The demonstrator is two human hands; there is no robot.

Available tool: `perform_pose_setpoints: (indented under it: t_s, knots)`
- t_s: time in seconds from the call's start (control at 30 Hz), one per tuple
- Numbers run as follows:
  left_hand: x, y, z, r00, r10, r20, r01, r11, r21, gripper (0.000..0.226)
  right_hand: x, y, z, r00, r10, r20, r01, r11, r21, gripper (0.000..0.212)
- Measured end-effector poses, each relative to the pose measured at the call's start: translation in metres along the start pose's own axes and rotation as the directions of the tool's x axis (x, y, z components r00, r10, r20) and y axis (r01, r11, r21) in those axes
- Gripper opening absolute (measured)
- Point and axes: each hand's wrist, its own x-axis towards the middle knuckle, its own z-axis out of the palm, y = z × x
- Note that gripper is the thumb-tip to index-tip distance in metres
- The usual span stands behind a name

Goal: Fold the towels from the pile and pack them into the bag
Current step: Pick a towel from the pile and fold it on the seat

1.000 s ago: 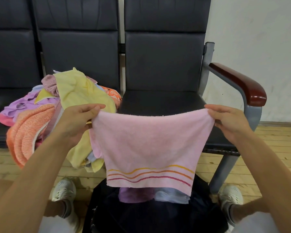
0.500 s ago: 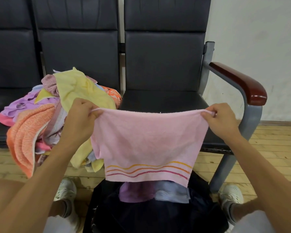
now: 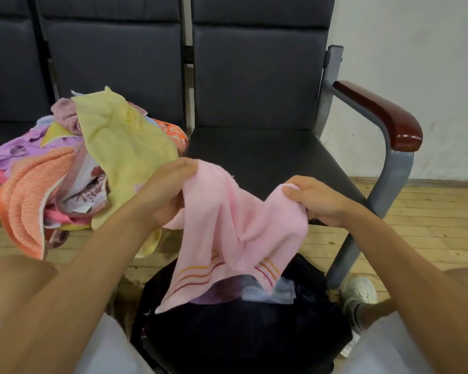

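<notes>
A pink towel [image 3: 227,228] with orange and red stripes near its lower hem hangs slack between my hands, sagging in the middle. My left hand [image 3: 165,190] grips its left top corner, and my right hand [image 3: 316,198] pinches the right top corner. The towel's hem dangles over the open black bag [image 3: 241,333] on the floor between my feet. Folded purple and light blue towels [image 3: 265,291] lie inside the bag. The pile of towels [image 3: 73,168], yellow, orange, purple and pink, lies on the seat to the left.
A row of dark padded chairs [image 3: 257,85] stands in front, the right seat [image 3: 268,155] bare. Its dark red armrest [image 3: 381,114] on a grey frame juts out at the right. My white shoe [image 3: 360,290] sits beside the bag on the wooden floor [image 3: 430,228].
My hands have come closer together and lower, so the towel, held taut and flat before, now sags and folds in the middle above the bag.
</notes>
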Motion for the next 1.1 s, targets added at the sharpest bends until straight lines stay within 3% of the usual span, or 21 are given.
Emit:
perform_pose_setpoints:
  t_s: [0.13,0.27,0.33,0.37,0.43,0.47,0.57,0.63,0.73,0.87,1.1]
  knots:
    - [-0.016,0.007,0.013,0.986,0.001,0.169,-0.006,0.999,0.032,0.026,-0.011,-0.006,-0.018,0.998,-0.019,0.058,0.004,0.969,0.246,0.018]
    - [-0.031,0.013,0.022,0.961,0.163,0.225,-0.131,0.979,-0.154,0.022,-0.021,-0.012,-0.034,0.995,-0.063,-0.081,0.092,0.904,0.418,0.016]
    - [-0.032,0.016,0.021,0.947,0.275,0.168,-0.267,0.961,-0.072,0.026,-0.018,-0.010,-0.035,0.976,-0.023,-0.215,0.121,0.884,0.452,0.015]
    - [-0.029,0.015,0.018,0.931,0.343,0.125,-0.352,0.933,0.067,0.026,-0.014,-0.008,-0.034,0.955,0.000,-0.295,0.131,0.897,0.422,0.015]
    - [-0.019,0.011,0.009,0.861,0.507,0.047,-0.483,0.784,0.391,0.024,-0.005,-0.004,-0.032,0.893,0.033,-0.448,0.134,0.932,0.336,0.015]
    - [-0.014,0.009,0.005,0.820,0.573,0.013,-0.510,0.719,0.473,0.022,0.000,-0.001,-0.032,0.857,0.041,-0.513,0.130,0.947,0.293,0.015]
    - [-0.005,0.009,-0.008,0.752,0.654,-0.078,-0.555,0.693,0.460,0.018,0.007,0.004,-0.035,0.744,-0.002,-0.668,0.102,0.989,0.111,0.016]
    - [0.002,0.011,-0.019,0.740,0.660,-0.128,-0.557,0.708,0.434,0.021,0.007,0.007,-0.039,0.685,-0.125,-0.718,0.074,0.992,-0.102,0.020]
    - [0.013,0.013,-0.032,0.721,0.670,-0.178,-0.559,0.713,0.423,0.016,0.005,0.012,-0.043,0.681,-0.269,-0.681,0.057,0.947,-0.317,0.024]
    - [0.022,0.015,-0.040,0.698,0.680,-0.225,-0.543,0.707,0.452,0.008,0.003,0.015,-0.049,0.646,-0.267,-0.715,0.015,0.941,-0.338,0.027]
    - [0.016,0.017,-0.039,0.623,0.751,-0.221,-0.547,0.620,0.563,0.012,0.001,0.014,-0.056,0.542,-0.262,-0.799,0.026,0.955,-0.296,0.032]
